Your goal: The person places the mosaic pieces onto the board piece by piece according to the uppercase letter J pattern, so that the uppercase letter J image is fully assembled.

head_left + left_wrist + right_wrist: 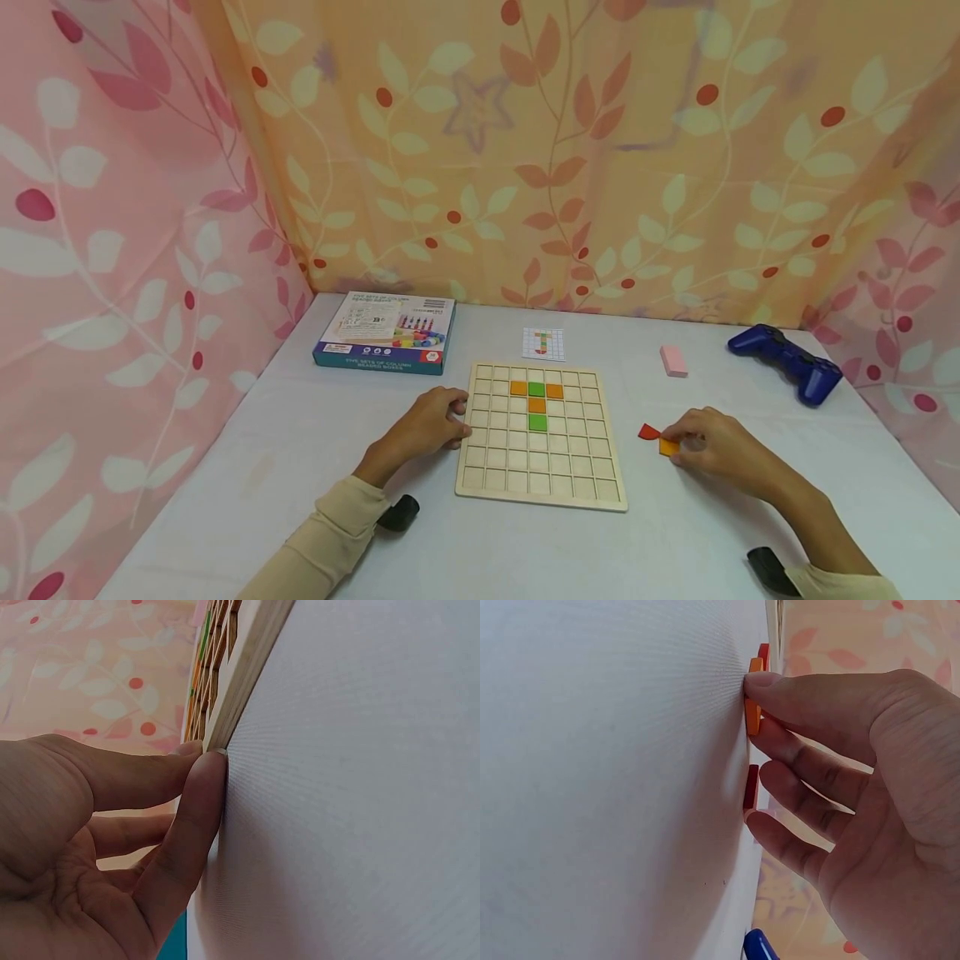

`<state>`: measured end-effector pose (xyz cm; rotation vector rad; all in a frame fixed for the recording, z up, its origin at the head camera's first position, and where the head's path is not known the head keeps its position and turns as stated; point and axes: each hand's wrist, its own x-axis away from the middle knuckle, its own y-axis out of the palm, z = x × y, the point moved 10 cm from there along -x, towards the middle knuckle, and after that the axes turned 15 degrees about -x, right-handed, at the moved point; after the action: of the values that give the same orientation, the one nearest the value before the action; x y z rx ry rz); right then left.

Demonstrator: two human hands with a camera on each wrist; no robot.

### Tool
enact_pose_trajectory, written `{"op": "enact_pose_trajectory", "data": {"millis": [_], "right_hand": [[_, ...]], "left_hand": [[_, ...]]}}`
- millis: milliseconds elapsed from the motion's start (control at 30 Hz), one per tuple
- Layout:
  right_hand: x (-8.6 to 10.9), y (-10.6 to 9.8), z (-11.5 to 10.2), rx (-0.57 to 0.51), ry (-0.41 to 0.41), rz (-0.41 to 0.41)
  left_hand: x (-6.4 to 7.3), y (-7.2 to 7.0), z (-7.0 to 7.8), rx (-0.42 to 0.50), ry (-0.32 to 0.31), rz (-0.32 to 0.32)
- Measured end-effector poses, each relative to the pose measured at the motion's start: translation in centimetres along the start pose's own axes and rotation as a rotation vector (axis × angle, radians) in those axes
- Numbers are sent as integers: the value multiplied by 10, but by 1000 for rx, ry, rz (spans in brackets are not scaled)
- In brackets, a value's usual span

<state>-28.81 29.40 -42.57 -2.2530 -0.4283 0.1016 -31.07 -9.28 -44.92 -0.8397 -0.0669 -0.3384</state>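
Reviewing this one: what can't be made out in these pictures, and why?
Head: part of the orange tile, covered by the right hand.
Head: small print on the box, too small.
Left wrist: most of the board, cut off by the top edge.
Right wrist: most of the blue controller, cut off by the bottom edge.

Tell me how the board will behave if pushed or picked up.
The board is probably stiff: its edge looks straight and solid beside the left hand. Being wide and low, it should slide rather than tip when pushed. Its raised grid would likely hold the tiles against small shifts.
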Motion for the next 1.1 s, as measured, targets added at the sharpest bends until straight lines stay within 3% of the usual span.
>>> {"op": "enact_pose_trajectory", "data": {"millis": [200,400,700,1100], "right_hand": [[-1,-1,0,-12,14,1],[-3,1,-9,13,-26,17],[-19,14,-37,10,-125,26],[-46,44,-82,-21,-202,-54]], "left_hand": [[0,-2,1,6,4,3],[1,-3,1,12,3,0],[1,-2,1,-1,22,5],[2,-3,3,22,27,17]]}}
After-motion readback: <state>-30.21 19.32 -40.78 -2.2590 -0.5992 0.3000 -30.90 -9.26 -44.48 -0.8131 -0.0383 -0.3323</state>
